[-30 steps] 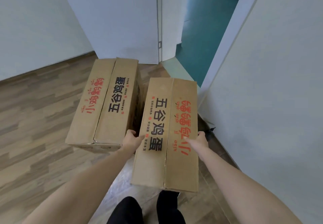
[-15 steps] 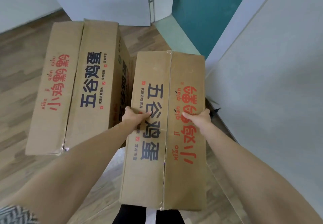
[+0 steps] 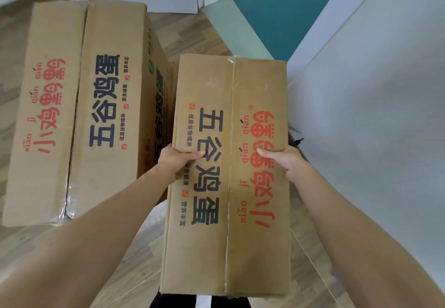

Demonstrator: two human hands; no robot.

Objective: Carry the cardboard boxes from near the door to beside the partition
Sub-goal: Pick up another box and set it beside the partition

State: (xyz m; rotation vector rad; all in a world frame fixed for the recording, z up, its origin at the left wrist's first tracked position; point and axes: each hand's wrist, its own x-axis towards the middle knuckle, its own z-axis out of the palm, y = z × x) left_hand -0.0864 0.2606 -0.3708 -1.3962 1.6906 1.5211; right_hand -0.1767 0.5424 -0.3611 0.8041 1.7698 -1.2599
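Head view shows the left hand and right hand, fingers curled over its long edges, gripping the egg carton at 6 o'clock of the doorway; next, probably turning toward the partition.

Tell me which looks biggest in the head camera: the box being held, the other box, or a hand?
1. Held box and floor box: look alike, and the held one is nearer, so no ranking.
2. Left hand, much the smallest.

Both arms reach forward; left hand and right hand each closed in a grip
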